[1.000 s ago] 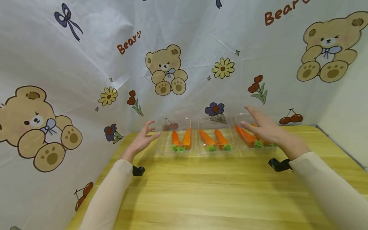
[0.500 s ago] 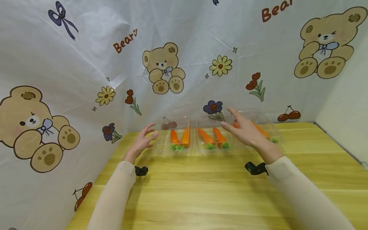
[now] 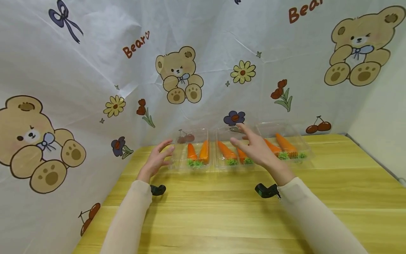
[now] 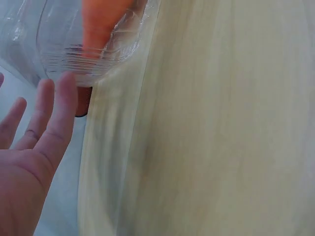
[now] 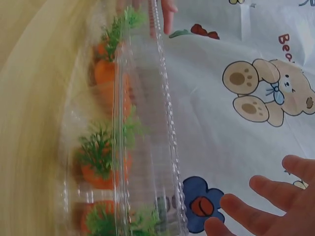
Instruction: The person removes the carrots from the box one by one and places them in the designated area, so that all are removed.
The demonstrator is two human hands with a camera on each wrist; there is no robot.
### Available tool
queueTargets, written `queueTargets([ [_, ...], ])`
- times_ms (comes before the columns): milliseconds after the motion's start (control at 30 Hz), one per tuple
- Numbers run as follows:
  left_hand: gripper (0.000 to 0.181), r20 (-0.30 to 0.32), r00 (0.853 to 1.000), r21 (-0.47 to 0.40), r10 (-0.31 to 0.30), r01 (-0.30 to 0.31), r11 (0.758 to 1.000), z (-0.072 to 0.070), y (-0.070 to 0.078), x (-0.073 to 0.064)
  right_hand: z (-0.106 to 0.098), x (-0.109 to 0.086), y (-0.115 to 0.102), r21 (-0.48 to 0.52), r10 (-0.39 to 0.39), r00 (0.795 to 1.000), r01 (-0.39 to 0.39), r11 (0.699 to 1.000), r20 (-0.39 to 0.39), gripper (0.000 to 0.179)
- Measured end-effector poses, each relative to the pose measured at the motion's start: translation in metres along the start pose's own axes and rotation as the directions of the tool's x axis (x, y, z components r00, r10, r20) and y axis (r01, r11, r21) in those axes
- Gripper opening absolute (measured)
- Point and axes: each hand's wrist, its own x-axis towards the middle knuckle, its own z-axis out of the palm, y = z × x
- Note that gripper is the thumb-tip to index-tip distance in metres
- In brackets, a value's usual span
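Three clear plastic boxes stand in a row at the back of the table, each with orange carrots with green tops. My left hand (image 3: 155, 160) is beside the left box (image 3: 181, 155), its fingers spread and a little bent. In the left wrist view its fingertips are close to that box's corner (image 4: 64, 61); contact cannot be told. My right hand (image 3: 258, 150), holding nothing, is above and in front of the middle box (image 3: 229, 134), partly hiding a carrot (image 3: 241, 155). The right box (image 3: 299, 139) holds a carrot (image 3: 286, 144) and others.
A wooden table (image 3: 206, 211) lies beneath both arms. Behind and to the left hangs a white sheet (image 3: 215, 53) printed with bears and flowers. A pale wall (image 3: 380, 134) borders the right side. Black wrist cameras (image 3: 266, 190) sit under both wrists.
My right hand has moved left, from over the right box towards the middle one. The left hand has stayed beside the left box. The boxes look unmoved.
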Motion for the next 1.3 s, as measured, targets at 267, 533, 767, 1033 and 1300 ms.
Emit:
queueTargets([
  [267, 0.064, 0.003, 1.000, -0.079, -0.019, 0.020, 0.997, 0.001, -0.007, 0.000, 0.018, 0.000, -0.004, 0.067, -0.005, 1.000, 0.004, 0.998, 0.011, 0.076],
  [533, 0.060, -0.023, 0.999, -0.129, -0.027, 0.023, 0.991, 0.003, -0.012, -0.004, 0.033, -0.002, -0.009, 0.094, -0.019, 1.000, 0.018, 0.995, 0.006, 0.072],
  [767, 0.057, -0.041, 0.998, -0.199, -0.049, 0.040, 0.979, 0.007, -0.014, -0.010, 0.045, -0.006, -0.013, 0.107, -0.057, 0.998, 0.058, 0.993, -0.008, 0.071],
  [1033, 0.059, -0.036, 0.999, -0.200, -0.024, 0.016, 0.980, 0.007, -0.019, -0.014, 0.055, -0.013, -0.017, 0.076, -0.092, 0.995, 0.095, 0.993, -0.044, 0.065],
  [1300, 0.060, -0.069, 0.998, -0.204, 0.001, -0.015, 0.979, 0.010, -0.018, -0.023, 0.066, -0.016, -0.023, 0.127, -0.117, 0.993, 0.118, 0.985, -0.014, 0.065],
])
